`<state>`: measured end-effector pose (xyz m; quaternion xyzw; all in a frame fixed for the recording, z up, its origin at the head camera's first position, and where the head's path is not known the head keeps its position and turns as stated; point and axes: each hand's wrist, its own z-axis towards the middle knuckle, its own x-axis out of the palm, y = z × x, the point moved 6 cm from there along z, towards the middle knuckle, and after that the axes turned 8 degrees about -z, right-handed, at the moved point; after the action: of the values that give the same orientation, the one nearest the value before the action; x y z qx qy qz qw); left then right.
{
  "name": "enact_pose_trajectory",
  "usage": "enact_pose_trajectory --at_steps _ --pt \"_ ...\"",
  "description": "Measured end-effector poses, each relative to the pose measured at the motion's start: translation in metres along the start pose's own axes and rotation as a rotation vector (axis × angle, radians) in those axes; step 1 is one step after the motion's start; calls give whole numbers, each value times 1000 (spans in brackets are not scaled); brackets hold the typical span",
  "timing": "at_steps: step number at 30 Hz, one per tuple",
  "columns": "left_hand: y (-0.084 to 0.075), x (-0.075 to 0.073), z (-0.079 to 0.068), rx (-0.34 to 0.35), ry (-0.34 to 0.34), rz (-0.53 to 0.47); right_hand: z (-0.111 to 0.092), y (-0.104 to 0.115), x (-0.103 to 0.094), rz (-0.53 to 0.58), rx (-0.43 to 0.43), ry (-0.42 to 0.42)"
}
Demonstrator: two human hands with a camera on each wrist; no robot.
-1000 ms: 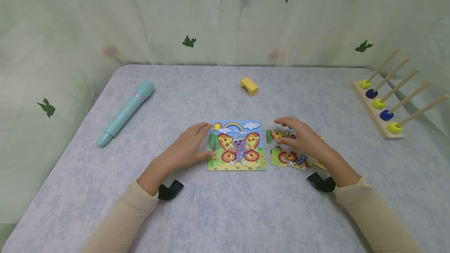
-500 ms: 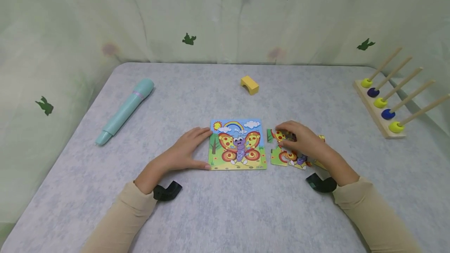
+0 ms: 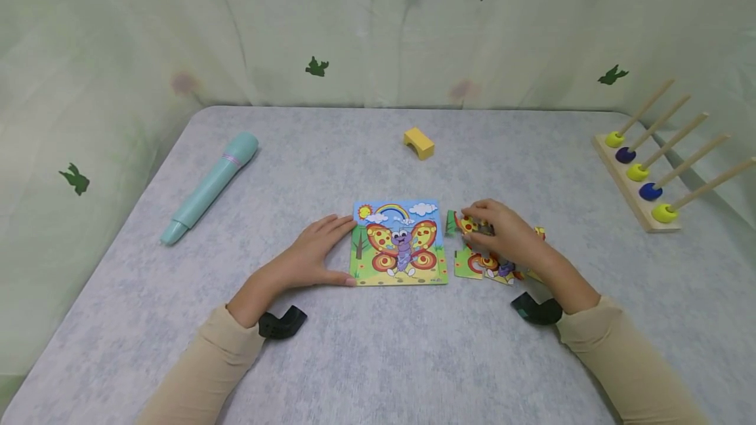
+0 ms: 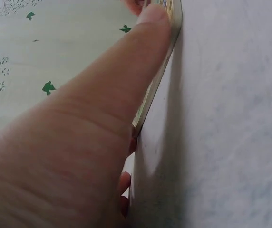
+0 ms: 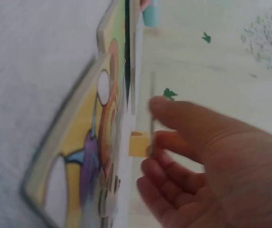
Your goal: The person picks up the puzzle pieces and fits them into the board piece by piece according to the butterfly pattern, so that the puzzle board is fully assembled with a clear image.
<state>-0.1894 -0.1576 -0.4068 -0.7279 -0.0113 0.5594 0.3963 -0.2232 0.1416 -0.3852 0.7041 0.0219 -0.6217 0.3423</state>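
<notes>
The square butterfly puzzle board [image 3: 403, 271] lies flat in the middle of the table. My left hand [image 3: 313, 251] rests along its left edge, thumb at the near corner and fingertips at the far part of that edge. In the left wrist view the thumb [image 4: 121, 57] touches the board's rim. To the right of the board, my right hand [image 3: 510, 233] pinches a puzzle piece [image 3: 451, 223] between thumb and fingers. The right wrist view shows that piece [image 5: 152, 118] edge-on, raised above the other pieces. Loose pieces [image 3: 468, 264] lie beneath the hand, partly hidden by it.
A yellow arch block [image 3: 419, 143] sits behind the board. A teal tube-shaped thing [image 3: 211, 187] lies at the left. On the right stands a wooden peg rack [image 3: 634, 185] with yellow and blue beads. A leaf-patterned curtain [image 3: 366, 25] hangs behind the table.
My left hand has come down to the board's left edge. My right hand has lowered to the pieces, closed on one and raised it slightly.
</notes>
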Motion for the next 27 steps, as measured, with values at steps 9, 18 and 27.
enact_pose_trajectory --at_steps 9,18,27 --pt "0 2 -1 -15 -2 15 -1 55 -21 51 -174 -164" --pt "-2 1 -2 -6 3 -8 20 107 -4 160 -281 -183" --pt "-4 0 0 15 -7 -7 47 111 48 126 -237 -20"
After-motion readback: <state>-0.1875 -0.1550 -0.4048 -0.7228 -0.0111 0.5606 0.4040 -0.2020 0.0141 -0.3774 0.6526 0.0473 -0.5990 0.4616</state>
